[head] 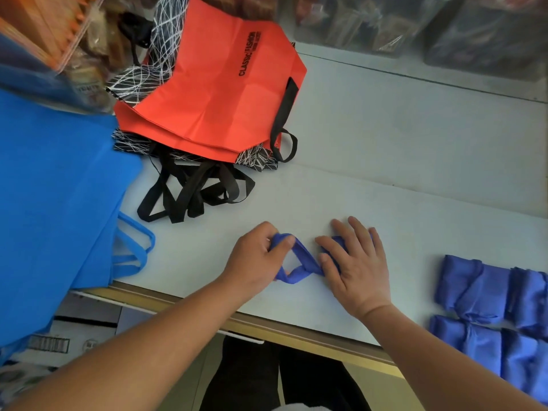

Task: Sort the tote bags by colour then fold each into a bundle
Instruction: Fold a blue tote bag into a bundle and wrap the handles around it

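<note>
A dark blue tote bag folded into a small bundle (329, 250) lies on the white counter (385, 149), mostly hidden under my right hand (354, 266), which presses flat on it with spread fingers. Its blue handle strap (299, 262) loops out to the left, and my left hand (256, 258) pinches that strap. Several finished dark blue bundles (489, 304) lie at the right edge. A stack of red tote bags (213, 93) with black handles (189, 188) rests on black-and-white patterned bags (139, 81). Light blue tote bags (56, 197) lie at the left.
The counter's wooden front edge (267, 324) runs just under my forearms. Packaged goods and clear plastic bags (415, 22) crowd the back and the upper left corner. A cardboard box (74, 330) sits below the counter at the left.
</note>
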Demonstrator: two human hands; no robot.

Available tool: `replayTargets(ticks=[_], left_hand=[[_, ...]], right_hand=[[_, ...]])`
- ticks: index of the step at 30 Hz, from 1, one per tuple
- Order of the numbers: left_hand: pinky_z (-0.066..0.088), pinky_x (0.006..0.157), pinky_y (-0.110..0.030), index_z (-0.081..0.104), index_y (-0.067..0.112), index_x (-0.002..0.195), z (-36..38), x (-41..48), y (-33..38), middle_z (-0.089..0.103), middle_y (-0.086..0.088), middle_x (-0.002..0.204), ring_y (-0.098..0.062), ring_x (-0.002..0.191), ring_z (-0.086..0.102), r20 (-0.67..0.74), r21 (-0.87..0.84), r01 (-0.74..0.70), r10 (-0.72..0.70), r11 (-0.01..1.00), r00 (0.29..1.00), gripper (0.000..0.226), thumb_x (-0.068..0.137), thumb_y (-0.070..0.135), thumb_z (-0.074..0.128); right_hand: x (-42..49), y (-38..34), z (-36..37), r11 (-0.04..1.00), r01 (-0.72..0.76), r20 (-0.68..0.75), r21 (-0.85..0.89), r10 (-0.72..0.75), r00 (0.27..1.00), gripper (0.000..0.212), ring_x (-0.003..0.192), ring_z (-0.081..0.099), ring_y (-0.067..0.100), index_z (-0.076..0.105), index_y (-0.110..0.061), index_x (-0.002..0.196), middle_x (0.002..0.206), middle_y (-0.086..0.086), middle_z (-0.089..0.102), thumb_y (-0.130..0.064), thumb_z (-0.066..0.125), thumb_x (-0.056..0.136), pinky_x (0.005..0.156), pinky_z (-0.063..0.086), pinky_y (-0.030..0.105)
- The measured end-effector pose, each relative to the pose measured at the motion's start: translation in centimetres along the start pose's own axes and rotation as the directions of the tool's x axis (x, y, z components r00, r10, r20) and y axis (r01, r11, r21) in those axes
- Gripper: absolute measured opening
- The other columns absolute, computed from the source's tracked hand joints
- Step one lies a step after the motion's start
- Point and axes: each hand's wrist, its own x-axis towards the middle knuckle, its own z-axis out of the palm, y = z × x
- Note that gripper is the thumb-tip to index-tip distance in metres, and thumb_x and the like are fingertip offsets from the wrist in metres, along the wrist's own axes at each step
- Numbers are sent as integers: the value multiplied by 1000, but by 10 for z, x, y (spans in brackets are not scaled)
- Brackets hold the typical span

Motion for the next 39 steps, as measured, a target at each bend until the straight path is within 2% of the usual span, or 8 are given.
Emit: replayTargets(ticks=[5, 11, 16, 20, 24, 29, 33, 39], left_hand=[[58, 46, -35, 56, 7, 84, 23, 6, -10, 60, -6, 69, -21, 49, 60, -152, -27, 281, -282, 959, 947, 35, 96, 38, 67], [59, 49, -35, 60, 6, 83, 27, -4, -13, 66, -11, 72, -18, 49, 59, -171, -65, 312, -319, 948, 932, 39, 89, 42, 75], [54, 67, -34, 67, 8, 82, 12, -4, -9, 70, -11, 77, -14, 65, 60, -22, -56, 146, -147, 988, 989, 35, 81, 39, 84], [55, 81, -30, 64, 5, 91, 14, -5, 6, 74, -11, 78, -18, 75, 69, -23, -271, 104, -114, 957, 993, 31, 92, 33, 75], [54, 66, -32, 57, 7, 91, 22, -3, 5, 63, -9, 61, -18, 54, 63, -134, -232, 137, -171, 963, 976, 31, 99, 36, 66], [53, 50, -28, 55, 9, 85, 31, 3, 3, 62, -14, 72, -19, 50, 62, -173, -30, 125, -128, 992, 976, 37, 96, 41, 68], [52, 48, -25, 55, 11, 88, 40, 4, 7, 65, -13, 76, -17, 49, 65, -155, 28, 140, -134, 990, 979, 35, 98, 43, 65], [50, 45, -19, 53, 15, 88, 46, 1, 17, 67, -9, 70, -12, 45, 64, -125, 136, 160, -144, 978, 982, 32, 101, 44, 60]], right_hand=[[3, -4, 0, 998, -52, 32, -22, 52, 998, 60, 149, 31, 31, 67, -35, 119, 147, -4, 49, -81, 46, 87, 117, 25, 59], [0, -7, 6, 990, -80, 47, -119, 86, 995, 53, 155, 19, 30, 57, -45, 139, 160, -5, 39, -70, 43, 94, 121, 20, 58], [1, -6, 9, 991, -72, 16, -114, 74, 997, 46, 153, 23, 33, 58, -44, 138, 159, -3, 41, -59, 47, 97, 119, 21, 59], [1, -6, 5, 992, -57, 39, -113, 62, 997, 46, 153, 23, 33, 55, -44, 141, 160, -2, 39, -60, 40, 100, 119, 20, 59], [0, -6, -3, 997, -57, 85, -50, 61, 995, 54, 156, 14, 27, 39, -42, 154, 167, 0, 26, -51, 13, 107, 124, 14, 55], [-19, 7, -14, 982, -177, -53, 71, 181, 982, 59, 148, 29, 38, 35, -21, 158, 163, 16, 27, -46, 41, 106, 118, 32, 53], [-25, -1, -40, 713, -688, 170, 135, 668, 725, 91, 119, 49, 30, 38, -22, 152, 134, 7, 48, -76, 58, 82, 91, 49, 44], [-5, -1, -55, 159, -852, 526, 499, 725, 444, 60, 85, 67, 19, 59, -12, 109, 103, 3, 68, -52, 87, 73, 67, 54, 34]])
